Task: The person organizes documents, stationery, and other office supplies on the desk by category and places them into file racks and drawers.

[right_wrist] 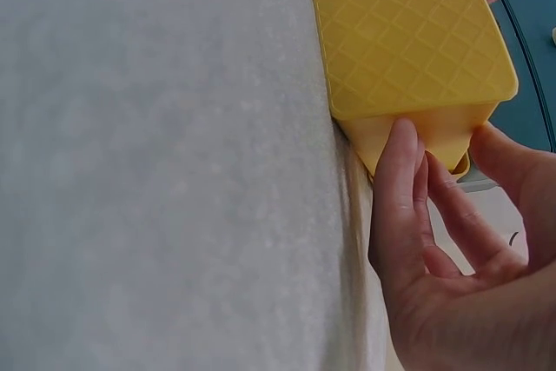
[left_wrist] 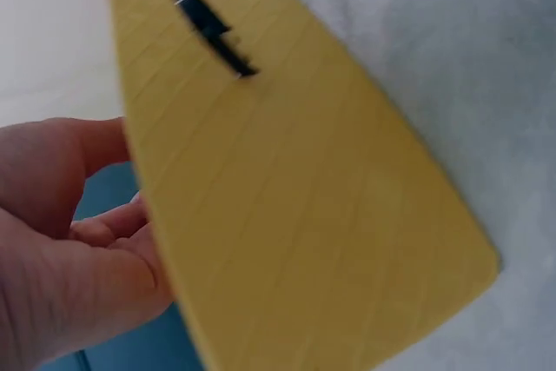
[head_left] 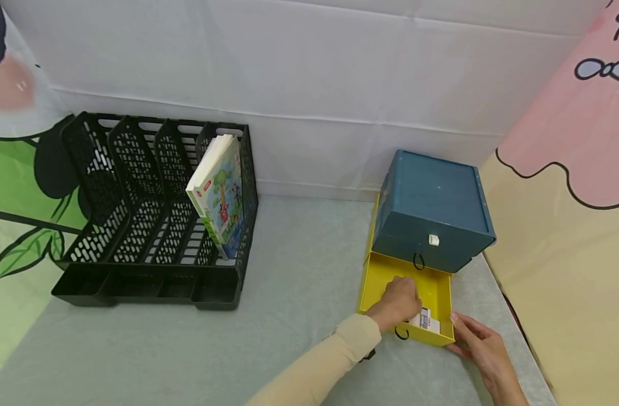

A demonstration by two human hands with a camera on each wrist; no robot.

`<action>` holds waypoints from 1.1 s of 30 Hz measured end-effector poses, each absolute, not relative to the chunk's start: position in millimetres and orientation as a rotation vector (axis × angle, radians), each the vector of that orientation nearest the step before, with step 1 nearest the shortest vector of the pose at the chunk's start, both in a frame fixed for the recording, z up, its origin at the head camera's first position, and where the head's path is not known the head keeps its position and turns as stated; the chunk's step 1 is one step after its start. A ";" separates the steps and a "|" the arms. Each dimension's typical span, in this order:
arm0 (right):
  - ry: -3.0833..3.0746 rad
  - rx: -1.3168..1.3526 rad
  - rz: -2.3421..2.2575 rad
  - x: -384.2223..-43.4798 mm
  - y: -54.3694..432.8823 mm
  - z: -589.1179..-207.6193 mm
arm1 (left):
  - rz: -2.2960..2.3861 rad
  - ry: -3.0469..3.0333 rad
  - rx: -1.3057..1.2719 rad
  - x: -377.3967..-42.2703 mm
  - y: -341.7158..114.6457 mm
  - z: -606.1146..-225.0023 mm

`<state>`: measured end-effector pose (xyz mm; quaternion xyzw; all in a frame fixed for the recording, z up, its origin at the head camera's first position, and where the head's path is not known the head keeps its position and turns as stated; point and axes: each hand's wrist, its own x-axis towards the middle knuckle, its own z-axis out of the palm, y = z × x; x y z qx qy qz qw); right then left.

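Observation:
A yellow drawer [head_left: 371, 282] is pulled out at the front of the drawer unit. My left hand [head_left: 402, 299] reaches down inside it, beside a small white item with dark blue print [head_left: 426, 321]. In the left wrist view the drawer's front panel [left_wrist: 321, 188] hides the left fingertips, so I cannot tell whether they hold anything. My right hand [head_left: 484, 352] touches the drawer's right front corner. In the right wrist view, fairly straight fingers [right_wrist: 401, 167] rest along the side wall, with the thumb near the upper rim.
A blue drawer [head_left: 416, 231] with a white knob sits above the yellow one, under a blue top. To the left stands a black perforated desk organizer [head_left: 157, 265] with children's books [head_left: 220, 192] in its right slot. A patterned cloth [head_left: 558, 254] hangs at the right.

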<state>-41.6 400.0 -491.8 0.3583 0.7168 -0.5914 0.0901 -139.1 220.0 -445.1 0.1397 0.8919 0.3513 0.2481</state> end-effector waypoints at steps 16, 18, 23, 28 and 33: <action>2.128 1.068 -1.787 -41.6 400.4 -493.7 | 1.214 2.611 0.599 -147.4 185.7 -412.5; 2.136 1.063 -1.794 -40.7 399.6 -494.0 | 1.196 2.645 0.601 -147.5 184.1 -406.1; 2.145 1.054 -1.791 -38.9 398.3 -493.3 | 1.170 2.725 0.695 -148.5 178.8 -389.7; 2.142 1.058 -1.782 -39.0 398.5 -492.7 | 1.151 2.810 0.867 -149.5 172.0 -373.7; 2.142 1.058 -1.784 -39.2 398.8 -492.8 | 1.112 2.971 0.984 -150.7 168.3 -361.0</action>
